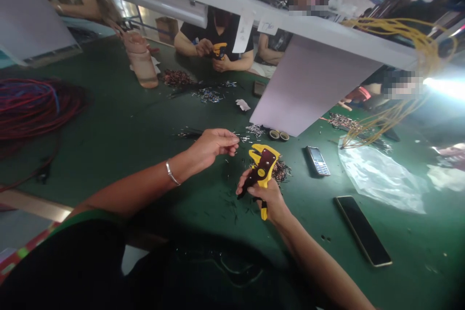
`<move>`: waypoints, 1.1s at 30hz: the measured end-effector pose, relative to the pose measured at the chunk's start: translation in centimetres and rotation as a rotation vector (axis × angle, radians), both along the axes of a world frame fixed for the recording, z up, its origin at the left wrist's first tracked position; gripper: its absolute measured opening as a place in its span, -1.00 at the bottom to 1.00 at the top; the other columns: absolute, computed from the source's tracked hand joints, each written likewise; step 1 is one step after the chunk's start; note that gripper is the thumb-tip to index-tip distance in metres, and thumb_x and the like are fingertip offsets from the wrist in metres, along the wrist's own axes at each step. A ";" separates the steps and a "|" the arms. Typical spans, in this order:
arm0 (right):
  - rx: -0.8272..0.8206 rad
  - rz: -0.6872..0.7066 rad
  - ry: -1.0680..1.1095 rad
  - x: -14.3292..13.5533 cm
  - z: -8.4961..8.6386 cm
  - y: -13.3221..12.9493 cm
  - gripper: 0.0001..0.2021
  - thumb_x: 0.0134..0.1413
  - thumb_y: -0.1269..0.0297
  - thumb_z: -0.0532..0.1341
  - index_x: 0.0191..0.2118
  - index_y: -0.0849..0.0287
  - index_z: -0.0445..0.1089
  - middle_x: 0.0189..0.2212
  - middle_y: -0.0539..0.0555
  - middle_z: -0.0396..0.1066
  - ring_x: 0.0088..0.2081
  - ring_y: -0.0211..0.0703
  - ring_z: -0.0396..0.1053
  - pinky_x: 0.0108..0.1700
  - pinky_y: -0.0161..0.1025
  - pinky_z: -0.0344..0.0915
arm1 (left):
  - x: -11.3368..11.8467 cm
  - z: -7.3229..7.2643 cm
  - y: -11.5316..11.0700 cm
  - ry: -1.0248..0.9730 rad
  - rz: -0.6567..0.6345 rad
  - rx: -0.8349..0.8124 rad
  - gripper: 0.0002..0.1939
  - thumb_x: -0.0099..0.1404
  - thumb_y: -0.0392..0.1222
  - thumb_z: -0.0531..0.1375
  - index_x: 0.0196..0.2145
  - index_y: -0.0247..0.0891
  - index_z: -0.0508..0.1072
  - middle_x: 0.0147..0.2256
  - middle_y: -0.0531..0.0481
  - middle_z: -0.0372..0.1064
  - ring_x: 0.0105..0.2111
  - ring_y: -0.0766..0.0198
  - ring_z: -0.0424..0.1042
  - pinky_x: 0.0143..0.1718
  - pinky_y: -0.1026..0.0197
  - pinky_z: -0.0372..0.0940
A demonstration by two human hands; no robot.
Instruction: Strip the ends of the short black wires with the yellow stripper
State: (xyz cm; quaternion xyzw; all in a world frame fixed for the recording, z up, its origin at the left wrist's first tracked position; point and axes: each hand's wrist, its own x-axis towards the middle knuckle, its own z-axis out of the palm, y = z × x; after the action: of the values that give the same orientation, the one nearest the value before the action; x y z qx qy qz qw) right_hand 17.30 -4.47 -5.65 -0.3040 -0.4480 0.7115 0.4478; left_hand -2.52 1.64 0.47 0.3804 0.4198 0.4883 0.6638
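My right hand (269, 196) is wrapped round a yellow and dark wire stripper (264, 167), its jaws pointing up and to the left. To the left of the jaws, my left hand (218, 147) has its fingertips pinched together over the table. What they hold is too small to make out. Black wires (187, 133) with bare ends lie behind that hand, and small silvery pieces (247, 139) lie just past its fingertips. A pile of short brownish pieces (281, 170) is partly hidden behind the stripper. Dark scraps (234, 208) are scattered below my hands.
A keypad phone (317, 161), a smartphone (363, 230) and a clear plastic bag (381, 174) lie to the right. Two small round tins (279, 135) stand by an upright panel (305, 82). Coiled wires (29, 106) and a bottle (142, 63) are left. Co-workers sit across the green table (109, 131).
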 end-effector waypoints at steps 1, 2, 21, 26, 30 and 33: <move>0.000 0.021 0.001 0.0 -0.1 0.0 -0.66 -0.21 0.37 0.37 -0.20 0.20 0.41 -0.39 0.07 0.49 -0.40 -0.08 0.44 -0.26 -0.09 0.36 | -0.1 0.1 0.0 -0.022 -0.014 -0.015 -0.87 0.00 -0.29 0.36 -0.49 -0.36 0.47 -0.53 -0.03 0.40 -0.54 0.36 0.36 -0.36 0.18 0.27; -0.001 0.037 0.001 0.1 -0.1 0.0 -0.65 -0.21 0.37 0.37 -0.19 0.21 0.41 -0.38 0.07 0.49 -0.40 -0.08 0.44 -0.26 -0.08 0.36 | -0.1 0.1 0.1 -0.042 -0.031 -0.025 -0.87 0.00 -0.30 0.36 -0.48 -0.37 0.48 -0.52 -0.03 0.41 -0.53 0.36 0.37 -0.36 0.18 0.28; -0.075 0.134 0.073 -0.3 0.8 -0.7 -0.67 -0.22 0.42 0.32 -0.19 0.23 0.41 -0.43 0.08 0.48 -0.41 -0.06 0.43 -0.24 -0.03 0.36 | 0.4 0.0 -0.4 -0.028 -0.028 -0.066 -0.89 0.05 -0.29 0.34 -0.47 -0.37 0.47 -0.50 -0.06 0.44 -0.52 0.34 0.38 -0.34 0.15 0.28; -0.062 0.125 0.071 -0.3 0.6 -0.7 -0.66 -0.22 0.41 0.33 -0.19 0.23 0.41 -0.43 0.08 0.48 -0.41 -0.06 0.43 -0.25 -0.03 0.37 | 0.5 0.0 -0.6 -0.059 -0.062 -0.088 -0.91 0.06 -0.33 0.33 -0.47 -0.38 0.47 -0.45 -0.08 0.45 -0.48 0.35 0.40 -0.31 0.18 0.28; -0.044 0.133 0.070 -0.3 0.6 -0.6 -0.66 -0.21 0.39 0.34 -0.19 0.22 0.41 -0.43 0.07 0.48 -0.41 -0.07 0.43 -0.26 -0.04 0.37 | 0.3 -0.2 -0.2 -0.059 -0.077 -0.114 -0.93 0.06 -0.36 0.32 -0.49 -0.39 0.47 -0.46 -0.07 0.45 -0.47 0.36 0.40 -0.27 0.17 0.28; -0.029 0.126 0.062 -0.2 0.7 -0.5 -0.66 -0.19 0.36 0.35 -0.18 0.21 0.41 -0.42 0.08 0.47 -0.41 -0.07 0.42 -0.26 -0.05 0.37 | 0.2 -0.2 0.0 -0.058 -0.088 -0.112 -0.93 0.07 -0.35 0.31 -0.51 -0.38 0.47 -0.47 -0.06 0.44 -0.47 0.36 0.39 -0.26 0.17 0.28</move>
State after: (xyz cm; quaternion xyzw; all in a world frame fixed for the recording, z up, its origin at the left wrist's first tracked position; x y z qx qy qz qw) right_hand 17.06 -5.01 -4.91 -0.2594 -0.4417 0.7539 0.4114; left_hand -2.34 1.61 0.25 0.3463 0.4099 0.4453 0.7167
